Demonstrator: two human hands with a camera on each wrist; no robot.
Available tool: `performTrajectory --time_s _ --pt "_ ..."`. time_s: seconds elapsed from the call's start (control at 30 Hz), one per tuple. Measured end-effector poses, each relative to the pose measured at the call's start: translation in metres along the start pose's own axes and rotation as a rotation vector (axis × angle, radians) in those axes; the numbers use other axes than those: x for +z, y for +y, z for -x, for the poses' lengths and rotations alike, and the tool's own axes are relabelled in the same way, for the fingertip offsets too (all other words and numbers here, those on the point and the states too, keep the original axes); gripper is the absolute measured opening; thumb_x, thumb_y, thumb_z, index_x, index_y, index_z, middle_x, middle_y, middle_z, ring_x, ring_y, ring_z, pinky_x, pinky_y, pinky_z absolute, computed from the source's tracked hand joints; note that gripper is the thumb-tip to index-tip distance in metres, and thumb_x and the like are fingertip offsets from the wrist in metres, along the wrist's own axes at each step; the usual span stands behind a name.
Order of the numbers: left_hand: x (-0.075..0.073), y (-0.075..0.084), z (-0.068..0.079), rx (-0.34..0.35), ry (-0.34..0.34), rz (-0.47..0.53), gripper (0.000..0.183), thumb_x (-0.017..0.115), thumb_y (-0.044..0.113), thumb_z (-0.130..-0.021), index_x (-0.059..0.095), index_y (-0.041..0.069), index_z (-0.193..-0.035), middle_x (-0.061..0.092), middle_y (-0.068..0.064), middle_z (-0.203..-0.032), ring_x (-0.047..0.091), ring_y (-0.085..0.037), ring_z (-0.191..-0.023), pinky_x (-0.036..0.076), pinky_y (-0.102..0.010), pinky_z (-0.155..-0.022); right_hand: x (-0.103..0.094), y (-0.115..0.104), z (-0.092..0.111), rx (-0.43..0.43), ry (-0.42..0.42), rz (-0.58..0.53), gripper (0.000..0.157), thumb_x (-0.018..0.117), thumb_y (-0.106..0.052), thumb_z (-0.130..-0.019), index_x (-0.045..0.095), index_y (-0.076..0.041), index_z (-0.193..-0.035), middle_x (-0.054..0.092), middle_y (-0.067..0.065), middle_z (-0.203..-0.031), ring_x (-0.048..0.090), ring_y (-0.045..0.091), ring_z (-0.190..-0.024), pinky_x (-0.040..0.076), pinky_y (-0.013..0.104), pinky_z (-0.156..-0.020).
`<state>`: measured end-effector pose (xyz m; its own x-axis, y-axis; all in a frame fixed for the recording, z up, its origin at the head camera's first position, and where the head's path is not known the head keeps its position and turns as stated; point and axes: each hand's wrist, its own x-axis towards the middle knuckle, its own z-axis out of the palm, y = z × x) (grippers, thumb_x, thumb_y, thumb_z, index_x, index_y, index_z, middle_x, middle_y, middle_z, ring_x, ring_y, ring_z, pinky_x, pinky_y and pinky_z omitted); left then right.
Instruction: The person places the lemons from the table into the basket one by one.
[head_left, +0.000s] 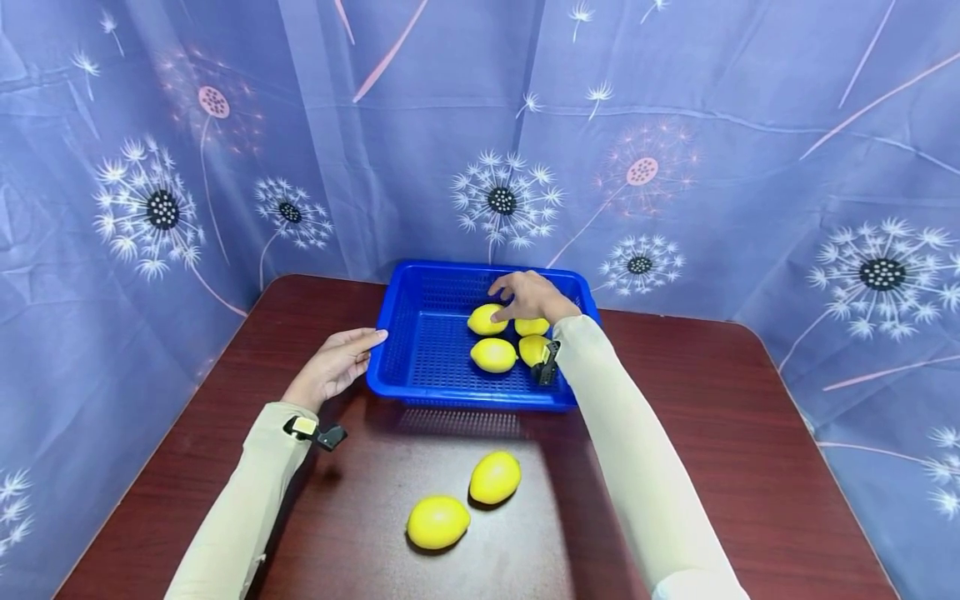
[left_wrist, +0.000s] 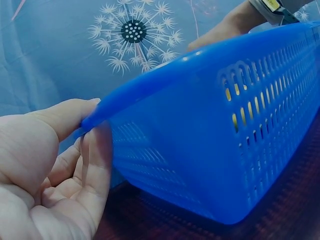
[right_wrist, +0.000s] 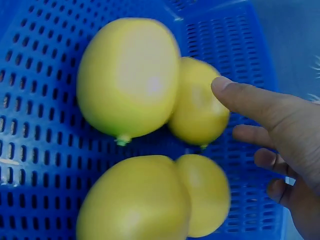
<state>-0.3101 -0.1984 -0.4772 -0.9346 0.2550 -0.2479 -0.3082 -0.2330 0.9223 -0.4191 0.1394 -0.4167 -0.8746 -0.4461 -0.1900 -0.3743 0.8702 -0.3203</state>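
My left hand point(head_left: 333, 365) pinches the left rim of a blue plastic basket point(head_left: 392, 333) between thumb and fingers; the left wrist view shows the thumb on top and fingers below the rim point(left_wrist: 145, 87). Inside the basket, my right hand point(head_left: 531, 296) is over a yellow lemon point(head_left: 482, 321), its fingers loosely bent and not wrapped round it. In the right wrist view the thumb tip overlaps the edge of a lemon point(right_wrist: 197, 102); whether it touches is unclear. Other lemons point(head_left: 493, 356) lie close by, some partly hidden by the right hand and wrist.
Two more lemons, one point(head_left: 438, 522) and another point(head_left: 495, 477), lie on the dark red wooden table point(head_left: 697, 433) in front of the basket. Behind the table hangs a blue curtain point(head_left: 420, 167) with dandelion prints, close to the basket's far side.
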Motion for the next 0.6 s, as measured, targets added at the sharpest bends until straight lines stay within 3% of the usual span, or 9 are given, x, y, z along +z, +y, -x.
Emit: performTrajectory --time_s 0.2,0.4,0.6 --pt "0.000 0.000 0.000 0.002 0.003 -0.011 0.009 0.064 0.019 -0.093 0.063 0.011 -0.096 0.062 0.005 -0.082 0.056 -0.007 -0.073 0.051 -0.018 -0.064 -0.019 -0.008 0.019 -0.043 0.094 -0.020 0.051 0.071 -0.041 -0.084 0.060 -0.016 -0.127 0.064 0.010 -0.119 0.059 0.028 -0.110 0.046 0.047 -0.094" --pt "0.001 0.000 -0.001 0.001 -0.002 -0.025 0.010 0.064 0.019 -0.093 0.063 0.010 -0.098 0.062 0.005 -0.083 0.056 -0.007 -0.073 0.051 -0.017 -0.065 -0.040 -0.015 0.058 -0.041 0.291 -0.004 0.041 0.066 -0.042 -0.087 0.063 -0.017 -0.118 0.068 0.006 -0.111 0.063 0.024 -0.098 0.050 0.045 -0.085" --pt "-0.002 0.000 0.000 0.003 -0.008 -0.029 0.010 0.065 0.020 -0.093 0.065 0.011 -0.096 0.063 0.005 -0.084 0.057 -0.008 -0.074 0.051 -0.018 -0.065 -0.038 -0.022 0.100 -0.023 0.390 -0.084 0.038 0.068 -0.044 -0.085 0.066 -0.017 -0.112 0.070 0.005 -0.102 0.064 0.023 -0.093 0.051 0.041 -0.078"
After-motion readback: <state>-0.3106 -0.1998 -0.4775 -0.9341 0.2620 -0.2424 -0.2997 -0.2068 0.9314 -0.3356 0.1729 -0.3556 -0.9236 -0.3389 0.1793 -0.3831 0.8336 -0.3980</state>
